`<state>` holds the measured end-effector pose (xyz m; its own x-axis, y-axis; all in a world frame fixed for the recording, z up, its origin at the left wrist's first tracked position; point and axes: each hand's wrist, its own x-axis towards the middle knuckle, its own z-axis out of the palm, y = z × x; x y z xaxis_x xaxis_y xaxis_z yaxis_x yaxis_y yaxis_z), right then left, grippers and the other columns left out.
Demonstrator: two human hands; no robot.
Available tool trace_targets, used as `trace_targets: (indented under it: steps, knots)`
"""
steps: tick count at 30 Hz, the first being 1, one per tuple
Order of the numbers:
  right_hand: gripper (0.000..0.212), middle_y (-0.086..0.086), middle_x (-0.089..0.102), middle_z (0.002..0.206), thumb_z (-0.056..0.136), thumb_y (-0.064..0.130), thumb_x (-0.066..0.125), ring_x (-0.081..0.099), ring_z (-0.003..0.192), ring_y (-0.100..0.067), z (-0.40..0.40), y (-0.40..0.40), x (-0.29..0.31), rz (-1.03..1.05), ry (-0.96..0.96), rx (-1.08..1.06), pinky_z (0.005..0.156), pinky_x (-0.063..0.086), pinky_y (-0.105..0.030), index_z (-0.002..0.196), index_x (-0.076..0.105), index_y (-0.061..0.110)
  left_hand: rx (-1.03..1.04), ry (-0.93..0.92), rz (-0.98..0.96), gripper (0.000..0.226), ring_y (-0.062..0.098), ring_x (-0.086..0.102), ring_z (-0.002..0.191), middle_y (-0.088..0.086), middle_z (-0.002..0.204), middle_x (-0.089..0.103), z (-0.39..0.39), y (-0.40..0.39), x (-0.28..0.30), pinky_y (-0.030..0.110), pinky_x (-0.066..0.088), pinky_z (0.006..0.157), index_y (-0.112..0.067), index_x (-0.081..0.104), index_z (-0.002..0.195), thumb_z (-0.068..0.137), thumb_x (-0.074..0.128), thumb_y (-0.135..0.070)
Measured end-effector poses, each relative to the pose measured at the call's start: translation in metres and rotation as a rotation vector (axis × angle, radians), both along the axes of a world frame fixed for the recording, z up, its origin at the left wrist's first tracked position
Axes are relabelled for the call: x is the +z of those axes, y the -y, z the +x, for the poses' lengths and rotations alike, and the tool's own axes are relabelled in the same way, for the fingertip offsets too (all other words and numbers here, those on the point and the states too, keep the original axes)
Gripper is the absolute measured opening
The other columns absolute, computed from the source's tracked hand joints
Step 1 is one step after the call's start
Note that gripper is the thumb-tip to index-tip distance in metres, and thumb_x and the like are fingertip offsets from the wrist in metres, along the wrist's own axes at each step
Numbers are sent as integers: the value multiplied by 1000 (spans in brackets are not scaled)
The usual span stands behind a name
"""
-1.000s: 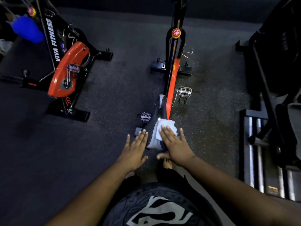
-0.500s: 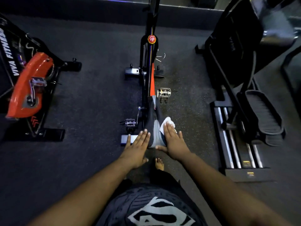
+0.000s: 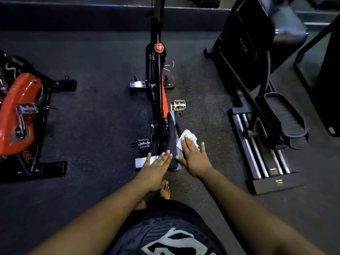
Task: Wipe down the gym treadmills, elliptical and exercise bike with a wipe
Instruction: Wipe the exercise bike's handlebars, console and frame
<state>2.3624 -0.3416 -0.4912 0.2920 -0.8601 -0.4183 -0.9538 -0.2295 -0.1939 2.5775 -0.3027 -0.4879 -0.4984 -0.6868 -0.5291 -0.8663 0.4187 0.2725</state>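
A black and orange exercise bike [image 3: 157, 74] stands straight ahead, seen from above, its black saddle [image 3: 171, 133] nearest me. My right hand [image 3: 193, 157] lies flat with straight fingers on a white wipe [image 3: 189, 136], pressing it against the saddle's right side. My left hand [image 3: 156, 166] rests flat with straight fingers against the saddle's left rear side and holds nothing. Silver pedals stick out on both sides of the frame.
A second orange bike [image 3: 20, 115] stands at the left. An elliptical [image 3: 266, 111] with black foot plates and steel rails stands at the right. Dark speckled rubber floor [image 3: 103, 126] lies between the machines. My bare foot [image 3: 165, 190] shows below the saddle.
The view has swung right, bringing the elliptical into frame. My right hand has slid the wipe from the saddle's top over to its right side. My left hand stays at the saddle's left.
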Motion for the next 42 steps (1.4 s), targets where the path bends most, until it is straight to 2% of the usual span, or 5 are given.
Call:
trace_targets:
  steps: [6, 17, 24, 32, 42]
  knots:
    - [73, -4, 17, 167, 102, 57, 31, 5, 156, -20, -7, -42, -25, -145, 82, 164, 118, 23, -63, 160, 25, 14, -36, 85, -62, 102, 15, -16, 156, -3, 166, -27, 5, 2, -2, 57, -16, 119, -18, -21, 159, 99, 53, -50]
    - [68, -3, -11, 169, 108, 41, 34, -13, 156, -26, 38, 89, -17, -48, 118, 156, 126, 4, -50, 163, 4, 13, -115, 21, -131, 106, 20, 1, 155, 4, 171, 0, 24, 5, -25, 70, 12, 118, -15, 1, 164, 88, 60, -60]
    - [59, -7, 35, 162, 102, 40, 30, 36, 148, -25, 15, -5, -32, -257, 100, 186, 117, 33, -58, 153, 43, 12, -134, -85, -22, 93, 9, -27, 148, -12, 161, -32, 32, 16, -17, 49, -21, 116, -27, -18, 160, 100, 47, -56]
    - [58, -7, 64, 137, 77, 33, 86, 61, 127, -26, 55, -61, -15, -367, 42, 41, 103, 50, -41, 128, 70, 12, -67, -346, 123, 80, 11, 12, 156, -7, 171, 4, 58, 33, -5, 33, 14, 124, -24, 13, 164, 101, 56, -47]
    - [12, 9, 75, 97, 101, 22, 61, 68, 91, -3, 185, -59, 59, -273, 775, -853, 81, 53, -19, 104, 72, 21, 244, -664, 380, 76, 13, 38, 142, -6, 154, 39, 127, 53, 20, 23, 33, 115, -20, 29, 159, 97, 69, -34]
